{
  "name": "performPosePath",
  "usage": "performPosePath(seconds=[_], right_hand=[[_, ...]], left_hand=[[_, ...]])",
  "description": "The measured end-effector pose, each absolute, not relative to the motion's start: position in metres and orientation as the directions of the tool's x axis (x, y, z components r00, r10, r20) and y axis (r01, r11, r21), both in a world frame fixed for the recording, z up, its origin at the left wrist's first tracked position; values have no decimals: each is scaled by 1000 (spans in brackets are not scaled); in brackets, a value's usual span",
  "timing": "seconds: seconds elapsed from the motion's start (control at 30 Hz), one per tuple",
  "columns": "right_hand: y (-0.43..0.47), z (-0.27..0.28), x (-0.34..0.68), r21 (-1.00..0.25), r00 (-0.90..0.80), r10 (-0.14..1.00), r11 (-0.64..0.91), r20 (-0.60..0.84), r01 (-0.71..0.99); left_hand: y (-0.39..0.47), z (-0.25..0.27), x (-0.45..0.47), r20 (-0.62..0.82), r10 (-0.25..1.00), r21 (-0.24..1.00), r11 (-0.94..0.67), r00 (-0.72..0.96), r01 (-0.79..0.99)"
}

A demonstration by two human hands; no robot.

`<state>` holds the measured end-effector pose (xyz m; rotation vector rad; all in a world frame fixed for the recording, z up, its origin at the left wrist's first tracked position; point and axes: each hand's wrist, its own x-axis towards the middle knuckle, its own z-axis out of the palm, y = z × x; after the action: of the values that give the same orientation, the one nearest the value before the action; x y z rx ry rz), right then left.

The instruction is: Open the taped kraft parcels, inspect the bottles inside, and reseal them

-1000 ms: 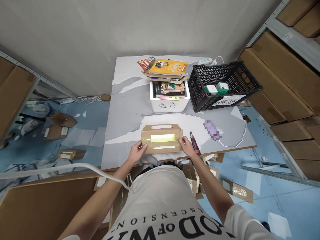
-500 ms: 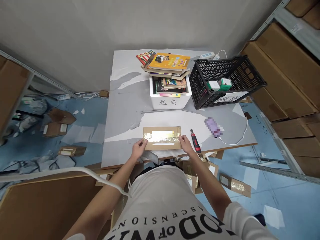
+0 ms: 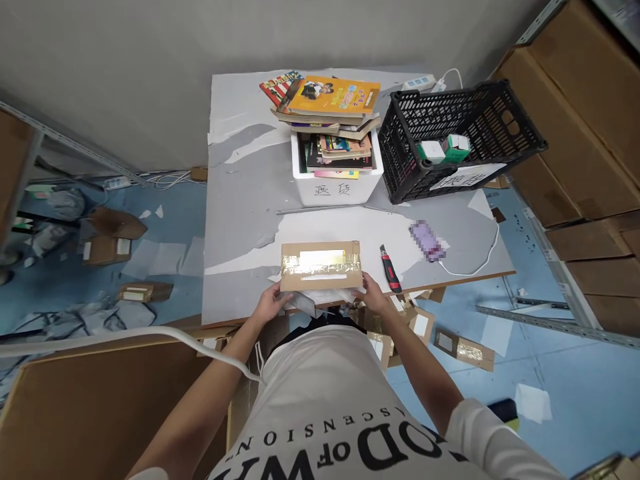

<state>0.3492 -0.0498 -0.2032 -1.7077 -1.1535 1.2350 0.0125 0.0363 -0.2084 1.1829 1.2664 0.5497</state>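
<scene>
A flat brown cardboard box (image 3: 321, 256), with shiny clear tape and a white label, is at the table's front edge. At its lower left corner is my left hand (image 3: 271, 302), with the fingertips curled at the front edge. My right hand (image 3: 373, 293) grips the lower right corner, its fingers partly under the front edge. The box seems tilted a little, with its underside hidden. To the right of the box lies a red and black utility knife (image 3: 391, 269). Grey-white plastic wrapping (image 3: 303, 303) lies between my hands at the table edge.
Behind the box stands a white foam bin (image 3: 336, 193) piled with books (image 3: 333, 97). At right are a black plastic crate (image 3: 460, 140) holding small green-and-white boxes and a purple phone (image 3: 427, 240) on a white cable. Cardboard boxes (image 3: 465, 349) lie on the floor.
The box has shifted slightly and appears tilted. My thumbs have come off its top face, and both hands sit lower at its front corners. The view has moved a little.
</scene>
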Motion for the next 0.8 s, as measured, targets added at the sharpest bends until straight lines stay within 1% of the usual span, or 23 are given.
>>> performPosePath(seconds=[0.13,0.2,0.33,0.4,0.43,0.5,0.57,0.63,0.73,0.8], right_hand=[[-34,-200,343,-909,143,923,-379,-358,174],[-30,-196,341,-912,155,918,-387,-366,139],[-26,-174,341,-940,141,938,-331,-318,81],[-24,-158,341,-952,123,950,-297,-286,81],[-22,-150,342,-950,121,953,-291,-277,112],[-19,-136,342,-921,139,952,-301,-274,247],[-14,-127,342,-847,175,946,-323,-274,423],[-9,-124,340,-753,206,934,-358,-292,552],[-1,-129,336,-650,233,911,-407,-341,642],[5,-136,336,-619,244,900,-427,-361,660]], left_hand=[[40,-212,22,-429,867,885,348,253,309],[41,-210,25,-396,883,895,311,252,318],[40,-191,27,-328,916,898,225,232,379],[40,-176,29,-291,938,886,190,188,423],[41,-168,30,-266,952,880,176,151,442],[46,-153,34,-206,977,859,152,58,489],[55,-141,37,-165,986,806,148,-23,573],[64,-133,41,-158,985,734,162,-66,660],[75,-133,45,-204,976,647,195,-79,737],[76,-139,46,-245,967,622,208,-64,755]])
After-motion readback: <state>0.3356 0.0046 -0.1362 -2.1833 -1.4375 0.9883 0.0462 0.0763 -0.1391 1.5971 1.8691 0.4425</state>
